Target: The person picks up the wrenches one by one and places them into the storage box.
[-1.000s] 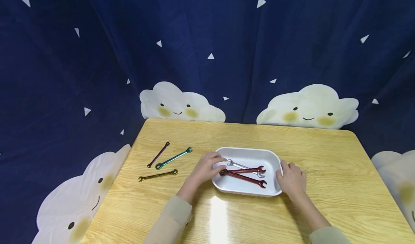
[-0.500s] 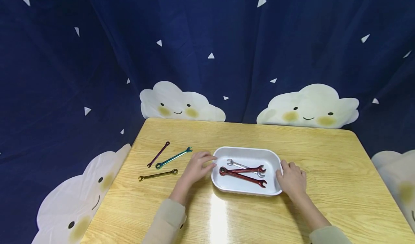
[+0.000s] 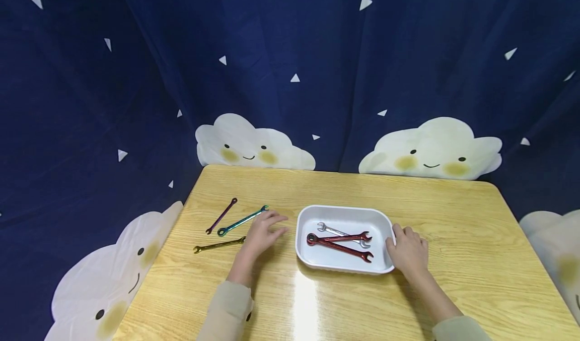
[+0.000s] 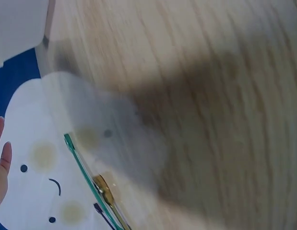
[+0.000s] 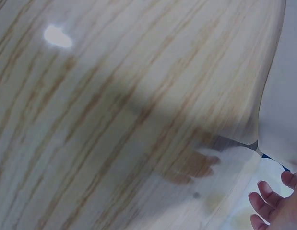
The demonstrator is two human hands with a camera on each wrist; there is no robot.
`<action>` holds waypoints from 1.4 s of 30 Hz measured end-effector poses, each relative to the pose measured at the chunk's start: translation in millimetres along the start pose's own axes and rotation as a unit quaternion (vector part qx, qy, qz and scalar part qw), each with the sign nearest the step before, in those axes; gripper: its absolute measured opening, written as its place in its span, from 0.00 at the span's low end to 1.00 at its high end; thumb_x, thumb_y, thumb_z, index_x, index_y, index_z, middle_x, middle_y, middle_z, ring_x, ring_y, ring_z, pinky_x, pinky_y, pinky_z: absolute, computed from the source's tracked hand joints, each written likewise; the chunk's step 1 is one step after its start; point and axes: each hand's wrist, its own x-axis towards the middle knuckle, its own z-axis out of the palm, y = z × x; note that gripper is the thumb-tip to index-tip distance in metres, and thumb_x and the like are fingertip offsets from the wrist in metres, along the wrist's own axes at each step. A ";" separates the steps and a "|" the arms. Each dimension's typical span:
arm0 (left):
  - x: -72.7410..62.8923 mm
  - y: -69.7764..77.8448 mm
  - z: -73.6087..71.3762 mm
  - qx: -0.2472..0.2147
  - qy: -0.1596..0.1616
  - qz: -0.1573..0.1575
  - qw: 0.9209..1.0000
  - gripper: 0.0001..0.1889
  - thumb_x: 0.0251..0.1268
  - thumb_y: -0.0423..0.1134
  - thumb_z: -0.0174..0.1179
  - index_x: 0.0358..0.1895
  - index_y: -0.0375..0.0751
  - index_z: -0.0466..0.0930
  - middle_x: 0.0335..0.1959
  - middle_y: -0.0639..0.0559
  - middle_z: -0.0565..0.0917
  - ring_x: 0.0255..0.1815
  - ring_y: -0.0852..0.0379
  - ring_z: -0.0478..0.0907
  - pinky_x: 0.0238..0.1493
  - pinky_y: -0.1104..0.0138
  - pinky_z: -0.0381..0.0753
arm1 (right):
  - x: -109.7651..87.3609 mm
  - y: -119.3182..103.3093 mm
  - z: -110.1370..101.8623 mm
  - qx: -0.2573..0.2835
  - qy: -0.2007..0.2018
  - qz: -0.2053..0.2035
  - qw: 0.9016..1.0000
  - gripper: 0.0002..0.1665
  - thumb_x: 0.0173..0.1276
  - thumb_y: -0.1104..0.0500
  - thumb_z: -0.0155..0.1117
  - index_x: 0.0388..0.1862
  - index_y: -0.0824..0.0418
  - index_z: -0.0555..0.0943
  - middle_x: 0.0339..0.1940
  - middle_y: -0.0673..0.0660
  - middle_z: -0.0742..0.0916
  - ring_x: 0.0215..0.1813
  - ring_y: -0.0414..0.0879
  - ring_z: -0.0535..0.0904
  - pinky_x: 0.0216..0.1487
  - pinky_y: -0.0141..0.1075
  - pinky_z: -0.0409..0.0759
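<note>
My left hand (image 3: 261, 233) is over the table between the white tray (image 3: 342, 268) and the loose wrenches, holding nothing, its thumb and fingers apart. Its fingers overlap the open end of the teal wrench (image 3: 242, 221), and its back edge covers the ring end of the gold wrench (image 3: 219, 246). A purple wrench (image 3: 221, 215) lies just behind these. At the tray's right end, my right hand (image 3: 410, 250) holds the rim, thumb over the inner side and fingers outside. In the tray are two crossed red wrenches (image 3: 344, 249) and a silver wrench (image 3: 335, 230).
The light wooden table (image 3: 471, 250) reaches back to a dark blue curtain (image 3: 290, 44) printed with clouds. In the left wrist view, the white tray (image 4: 18, 28) shows at the upper left and the teal wrench (image 4: 86, 172) near the bottom.
My left hand has moved left, out from over the tray to beside the teal and gold wrenches. The right hand, tray and wrenches stay where they were.
</note>
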 end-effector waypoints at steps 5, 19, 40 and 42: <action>-4.1 -8.2 -4.5 -0.006 0.006 -0.017 1.000 0.15 0.50 0.41 0.68 0.43 0.44 0.83 0.41 0.50 0.80 0.46 0.50 0.74 0.52 0.53 0.69 | 0.3 0.2 0.4 -0.001 -0.002 0.002 1.000 0.23 0.65 0.53 0.46 0.55 0.64 0.68 0.44 0.71 0.75 0.47 0.68 0.70 0.50 0.61 0.60; -20.8 -27.7 -15.8 -0.028 0.011 -0.068 0.997 0.15 0.49 0.36 0.68 0.43 0.41 0.82 0.40 0.48 0.80 0.46 0.47 0.74 0.53 0.50 0.63 | 0.0 1.3 2.0 -0.003 0.000 -0.001 1.000 0.22 0.65 0.53 0.47 0.53 0.64 0.68 0.44 0.71 0.75 0.46 0.67 0.70 0.49 0.61 0.60; -51.5 -57.8 -28.2 -0.032 0.020 -0.141 0.989 0.16 0.49 0.37 0.68 0.44 0.40 0.82 0.39 0.45 0.80 0.45 0.47 0.72 0.53 0.48 0.59 | -0.4 0.0 -0.2 -0.002 0.005 -0.003 1.000 0.22 0.64 0.53 0.47 0.52 0.65 0.69 0.42 0.71 0.75 0.46 0.67 0.71 0.48 0.61 0.61; -53.6 -60.2 -29.3 -0.028 0.016 -0.150 0.988 0.16 0.49 0.37 0.68 0.45 0.41 0.82 0.39 0.45 0.79 0.46 0.47 0.72 0.55 0.49 0.58 | -0.5 -0.3 -0.3 -0.002 0.005 -0.002 1.000 0.22 0.64 0.53 0.47 0.52 0.65 0.69 0.42 0.71 0.76 0.46 0.67 0.71 0.48 0.61 0.61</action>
